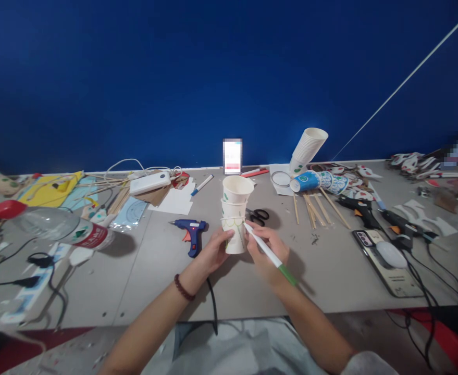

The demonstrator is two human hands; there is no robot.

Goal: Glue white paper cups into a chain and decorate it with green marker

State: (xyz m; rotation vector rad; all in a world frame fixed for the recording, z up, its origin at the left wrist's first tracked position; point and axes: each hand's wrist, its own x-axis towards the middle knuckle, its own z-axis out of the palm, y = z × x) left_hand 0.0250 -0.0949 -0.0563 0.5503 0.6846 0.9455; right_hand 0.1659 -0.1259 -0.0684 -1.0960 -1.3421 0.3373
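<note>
Three white paper cups [235, 240], nested into one another, stand upright before me with their open mouths up. My left hand [216, 251] is wrapped round the left side of the lowest cup, which carries thin green drawn lines. In my right hand [268, 249] is a white marker with a green end [270, 252], its tip close to or touching the cup's right side. Left of the cups lies a blue hot glue gun [192, 232]. Black-handled scissors [258, 215] lie just behind my right hand, partly hidden by the cups.
A lit phone [232, 157] leans on the blue wall. A plastic bottle [70, 229] and a power strip [37, 284] are at left. On the right are a cup stack [309, 150], wooden sticks [314, 211], blue-patterned cups [318, 181], another phone [387, 265] and cables.
</note>
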